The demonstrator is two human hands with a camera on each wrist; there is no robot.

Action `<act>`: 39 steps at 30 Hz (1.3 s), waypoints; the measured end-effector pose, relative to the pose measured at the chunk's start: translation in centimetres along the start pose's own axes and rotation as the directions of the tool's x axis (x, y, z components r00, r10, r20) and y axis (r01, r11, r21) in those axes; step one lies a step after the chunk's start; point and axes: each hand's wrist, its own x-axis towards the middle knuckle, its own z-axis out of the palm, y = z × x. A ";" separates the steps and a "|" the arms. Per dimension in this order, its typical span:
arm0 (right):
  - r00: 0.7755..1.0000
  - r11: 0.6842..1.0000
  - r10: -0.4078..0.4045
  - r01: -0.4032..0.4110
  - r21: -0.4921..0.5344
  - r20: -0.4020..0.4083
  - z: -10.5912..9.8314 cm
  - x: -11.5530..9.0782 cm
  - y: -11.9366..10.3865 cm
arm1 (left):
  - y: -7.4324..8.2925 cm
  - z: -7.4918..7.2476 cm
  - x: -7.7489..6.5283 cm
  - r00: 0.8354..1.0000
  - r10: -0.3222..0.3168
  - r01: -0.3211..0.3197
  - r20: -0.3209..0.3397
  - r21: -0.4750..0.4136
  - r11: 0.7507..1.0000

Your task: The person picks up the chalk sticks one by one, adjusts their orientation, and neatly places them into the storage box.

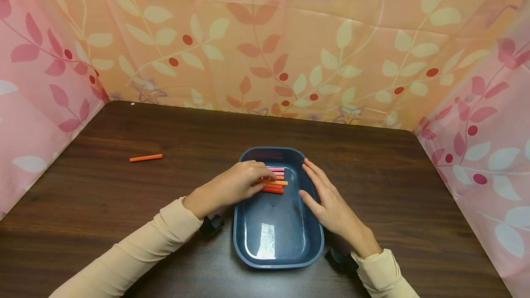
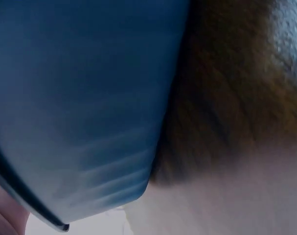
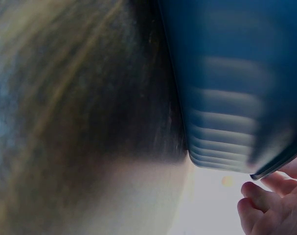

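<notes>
A dark blue rectangular tray stands on the table. Several thin pink, orange and red sticks lie side by side in its far half. Over them, my left hand reaches across the left rim, thumb and fingers pinching a light orange stick; its other end is hidden by the hand. My right hand rests along the right rim with its fingers stretched out. In the right wrist view, fingertips show close to the tray's edge. The left wrist view shows mostly the tray's outer wall.
Left of the tray, one orange stick lies alone on the brown wooden table. A floral cloth hangs behind the table and along both sides. Dark wrist-worn devices sit close to the tray's sides.
</notes>
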 end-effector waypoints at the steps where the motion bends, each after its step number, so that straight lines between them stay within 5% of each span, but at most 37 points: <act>1: 1.000 1.000 0.000 0.000 -0.001 0.000 0.0 0.0 0.0 | 0.0 0.1 0.0 1.000 -0.005 0.005 0.003 -0.007 1.000; 39: 1.000 1.000 0.003 -0.003 0.009 0.003 0.0 0.0 -0.2 | 1.1 1.6 0.6 0.987 -0.115 0.097 0.109 0.153 0.983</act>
